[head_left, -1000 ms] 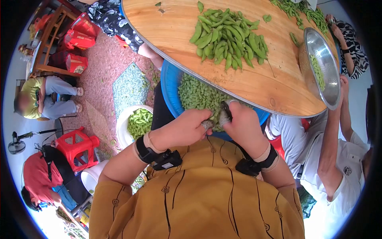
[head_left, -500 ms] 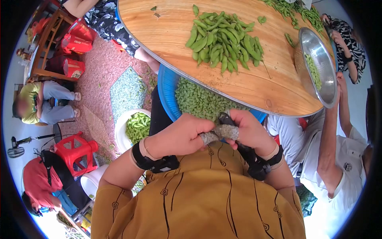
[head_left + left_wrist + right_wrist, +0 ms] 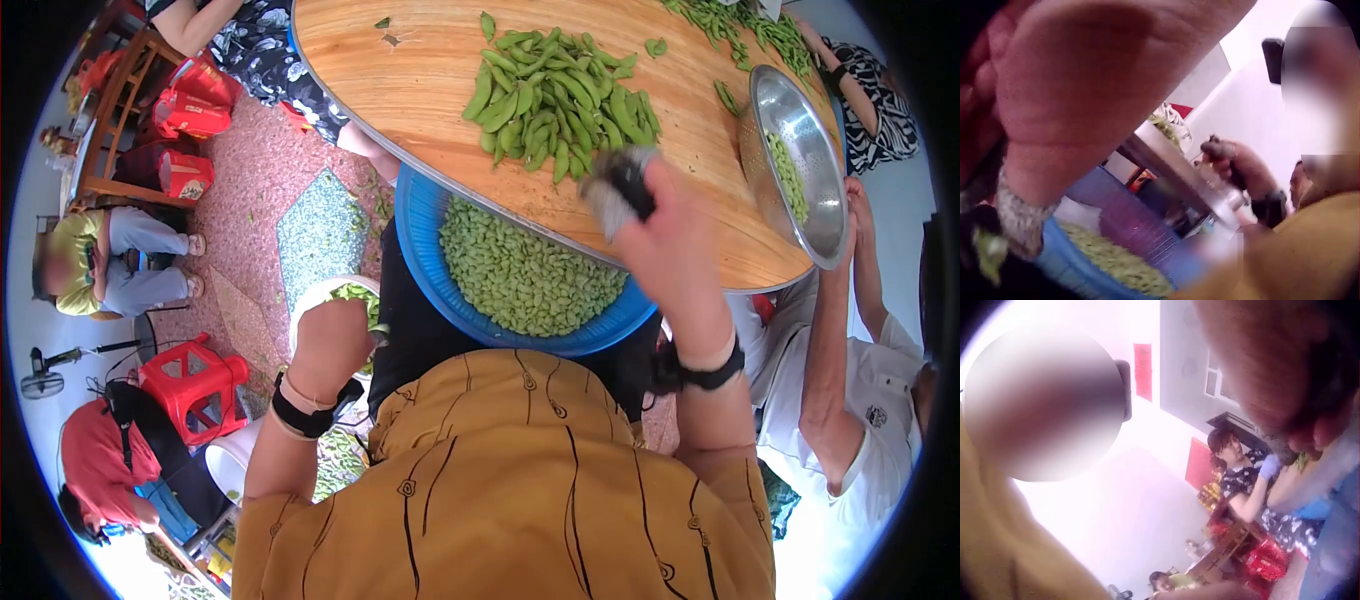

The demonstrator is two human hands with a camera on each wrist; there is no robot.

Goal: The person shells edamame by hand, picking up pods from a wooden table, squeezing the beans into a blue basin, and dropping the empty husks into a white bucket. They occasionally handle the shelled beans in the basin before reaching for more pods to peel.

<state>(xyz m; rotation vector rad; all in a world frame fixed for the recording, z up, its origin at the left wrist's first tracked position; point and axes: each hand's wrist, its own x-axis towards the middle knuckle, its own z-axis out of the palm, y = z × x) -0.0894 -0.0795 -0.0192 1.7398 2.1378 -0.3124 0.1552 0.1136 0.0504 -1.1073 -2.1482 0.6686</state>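
My left hand [image 3: 333, 345], curled, is over the white bucket [image 3: 312, 300] of green pods. A piece of green pod [image 3: 989, 253] shows at its thumb [image 3: 1021, 215], which wears a grey cover. My right hand [image 3: 668, 230], blurred, reaches over the wooden table [image 3: 420, 90] to the near edge of a pile of soybean pods [image 3: 565, 100]. In the right wrist view a bit of green [image 3: 1300, 460] shows at its fingertips; I cannot tell whether they hold it. The blue basin [image 3: 425, 240] of shelled beans [image 3: 530, 275] lies between the hands, partly under the table edge.
A steel colander [image 3: 825, 180] with some beans stands at the table's right, near a person in a white shirt [image 3: 870, 410]. More pods [image 3: 780, 45] lie at the far right. A red stool [image 3: 195, 385] and seated people are on the left.
My hands, together over the basin before, have parted. The left has moved left to the white bucket; the right has gone forward and right to the pods on the table.
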